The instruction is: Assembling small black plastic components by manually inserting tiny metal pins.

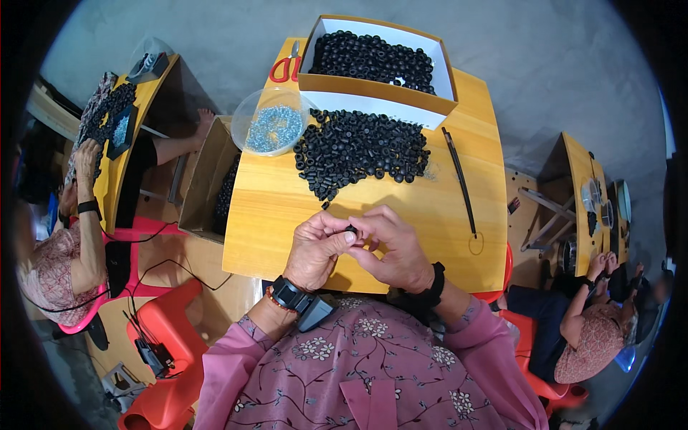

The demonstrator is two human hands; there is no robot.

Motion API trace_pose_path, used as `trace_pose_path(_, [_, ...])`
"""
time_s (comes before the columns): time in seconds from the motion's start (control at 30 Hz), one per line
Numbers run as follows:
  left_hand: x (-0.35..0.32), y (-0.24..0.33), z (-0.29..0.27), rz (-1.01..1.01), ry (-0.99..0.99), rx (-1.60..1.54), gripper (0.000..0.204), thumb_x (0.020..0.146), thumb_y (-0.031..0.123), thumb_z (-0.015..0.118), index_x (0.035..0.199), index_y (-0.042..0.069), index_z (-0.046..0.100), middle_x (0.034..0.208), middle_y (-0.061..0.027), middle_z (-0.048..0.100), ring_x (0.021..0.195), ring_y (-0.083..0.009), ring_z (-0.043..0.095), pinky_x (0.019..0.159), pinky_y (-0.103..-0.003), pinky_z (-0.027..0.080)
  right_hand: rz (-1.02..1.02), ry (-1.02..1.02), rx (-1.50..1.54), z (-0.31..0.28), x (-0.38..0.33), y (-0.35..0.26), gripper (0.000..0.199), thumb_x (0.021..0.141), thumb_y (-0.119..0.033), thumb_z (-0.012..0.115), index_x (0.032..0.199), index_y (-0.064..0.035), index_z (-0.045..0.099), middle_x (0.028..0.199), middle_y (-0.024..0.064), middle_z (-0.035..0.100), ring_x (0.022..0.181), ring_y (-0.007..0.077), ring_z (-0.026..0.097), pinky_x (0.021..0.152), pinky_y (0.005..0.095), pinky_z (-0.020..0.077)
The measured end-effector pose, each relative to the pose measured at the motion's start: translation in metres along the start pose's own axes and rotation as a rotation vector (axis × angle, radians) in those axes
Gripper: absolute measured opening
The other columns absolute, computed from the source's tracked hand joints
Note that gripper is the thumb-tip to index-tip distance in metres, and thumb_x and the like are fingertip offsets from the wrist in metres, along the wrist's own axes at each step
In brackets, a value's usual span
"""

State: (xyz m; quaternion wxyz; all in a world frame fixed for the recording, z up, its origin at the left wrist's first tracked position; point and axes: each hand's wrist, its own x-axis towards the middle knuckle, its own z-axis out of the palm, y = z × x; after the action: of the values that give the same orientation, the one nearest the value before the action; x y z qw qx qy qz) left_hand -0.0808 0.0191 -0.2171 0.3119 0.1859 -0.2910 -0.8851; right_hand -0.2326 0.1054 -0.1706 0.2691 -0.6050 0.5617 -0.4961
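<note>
Well beyond my right hand (398, 251), the white-lined box (380, 94) holds a heap of black rounded pieces (373, 61); ahead and left of my left hand (315, 247), the clear tub (247, 115) holds pale shiny bits (276, 130). Both hands meet, fingertips pinched on one small black piece (351, 229) between them; I'd best grip lightly and squarely so it doesn't roll away.

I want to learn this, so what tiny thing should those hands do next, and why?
Perhaps turn the small black piece a little with the right hand while the left hand steadies it: both hands meet at it and cover much of it, so turning might show its hidden side.
</note>
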Motion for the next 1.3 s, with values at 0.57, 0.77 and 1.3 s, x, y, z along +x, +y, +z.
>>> trace_pose_path(0.57, [-0.001, 0.01, -0.002, -0.14, -0.01, -0.066, 0.007, 0.099, 0.008, 0.061, 0.1, 0.001, 0.064, 0.099, -0.0121, 0.071, 0.089, -0.0195, 0.07, 0.08, -0.033, 0.06, -0.047, 0.059, -0.001, 0.007, 0.005, 0.005, 0.028, 0.081, 0.001, 0.074, 0.107, -0.0026, 0.063, 0.087, 0.0069, 0.055, 0.073, 0.0156, 0.058, 0.062, 0.0276, 0.0508])
trace_pose_path(0.77, [-0.003, 0.002, -0.009, -0.065, 0.031, -0.113, 0.005, 0.099, 0.004, 0.061, 0.098, 0.0, 0.063, 0.098, -0.0136, 0.072, 0.089, -0.0221, 0.072, 0.077, -0.033, 0.062, -0.069, 0.071, 0.008, 0.013, 0.006, 0.013, 0.032, 0.079, 0.002, 0.076, 0.108, -0.0027, 0.064, 0.085, 0.0068, 0.055, 0.07, 0.0157, 0.058, 0.06, 0.0268, 0.05])
trace_pose_path(1.3, [-0.003, 0.006, -0.007, -0.148, 0.021, -0.145, 0.011, 0.101, 0.002, 0.055, 0.106, 0.0, 0.064, 0.104, -0.01, 0.069, 0.094, -0.0186, 0.069, 0.083, -0.033, 0.06, -0.031, 0.05, 0.012, 0.012, 0.004, 0.02, 0.032, 0.08, 0.003, 0.073, 0.11, -0.0058, 0.068, 0.092, 0.0074, 0.055, 0.082, 0.0188, 0.059, 0.067, 0.029, 0.0521])
